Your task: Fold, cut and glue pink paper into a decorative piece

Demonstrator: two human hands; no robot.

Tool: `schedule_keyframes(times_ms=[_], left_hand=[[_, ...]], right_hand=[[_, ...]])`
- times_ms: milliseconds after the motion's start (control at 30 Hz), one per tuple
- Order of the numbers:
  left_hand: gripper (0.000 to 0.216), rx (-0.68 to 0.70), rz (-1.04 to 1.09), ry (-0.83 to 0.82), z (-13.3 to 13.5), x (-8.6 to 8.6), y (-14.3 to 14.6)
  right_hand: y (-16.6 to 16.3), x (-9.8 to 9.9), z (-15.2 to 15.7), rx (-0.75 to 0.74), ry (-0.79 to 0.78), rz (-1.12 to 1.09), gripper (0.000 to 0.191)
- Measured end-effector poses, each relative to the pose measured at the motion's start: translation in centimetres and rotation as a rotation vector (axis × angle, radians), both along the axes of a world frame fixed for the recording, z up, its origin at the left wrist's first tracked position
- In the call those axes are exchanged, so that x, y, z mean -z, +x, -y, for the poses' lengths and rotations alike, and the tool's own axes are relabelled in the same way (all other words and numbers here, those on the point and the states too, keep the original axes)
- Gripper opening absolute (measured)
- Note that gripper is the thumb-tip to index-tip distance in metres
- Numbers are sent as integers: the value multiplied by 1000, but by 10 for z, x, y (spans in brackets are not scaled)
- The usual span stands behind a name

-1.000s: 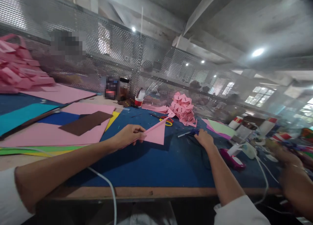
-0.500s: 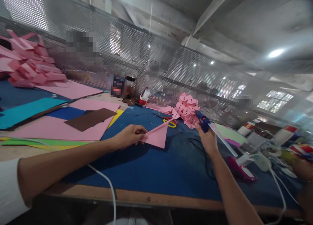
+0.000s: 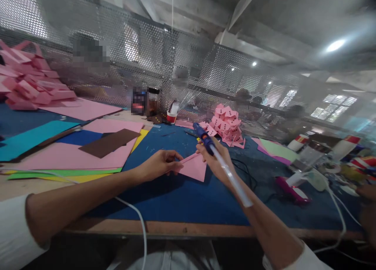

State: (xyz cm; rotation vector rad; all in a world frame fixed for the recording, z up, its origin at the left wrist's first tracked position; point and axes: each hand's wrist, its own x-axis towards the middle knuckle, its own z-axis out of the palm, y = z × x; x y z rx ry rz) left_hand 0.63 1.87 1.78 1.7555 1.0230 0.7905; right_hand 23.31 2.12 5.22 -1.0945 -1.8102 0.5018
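Observation:
My left hand [image 3: 160,164] pinches the near corner of a folded pink paper piece [image 3: 194,167] that lies on the blue mat [image 3: 188,199]. My right hand [image 3: 216,160] grips a blue glue gun [image 3: 205,138] with a long clear glue stick [image 3: 232,178] trailing back along my forearm. The gun's nozzle sits just above the far edge of the pink piece. A black cord [image 3: 246,174] runs from the gun across the mat.
Sheets of pink, brown, yellow, green and teal paper [image 3: 88,152] lie at left. Piles of folded pink pieces stand at far left [image 3: 26,84] and behind centre [image 3: 227,125]. A magenta tool [image 3: 290,189], white cable, bottles and clutter fill the right. A perforated metal screen [image 3: 147,70] backs the table.
My right hand picked the glue gun up off the mat and carried it left to the pink piece. My left hand kept hold of the paper.

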Motion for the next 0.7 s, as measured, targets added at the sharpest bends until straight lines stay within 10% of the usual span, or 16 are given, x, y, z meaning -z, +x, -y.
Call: schedule_keyframes(times_ms=[233, 700], left_hand=[[38, 28, -1, 12, 0, 5, 2], [36, 21, -97, 32, 4, 7, 3]], right_hand=[[4, 32, -22, 164, -45, 281, 37], [3, 35, -22, 128, 21, 226, 33]])
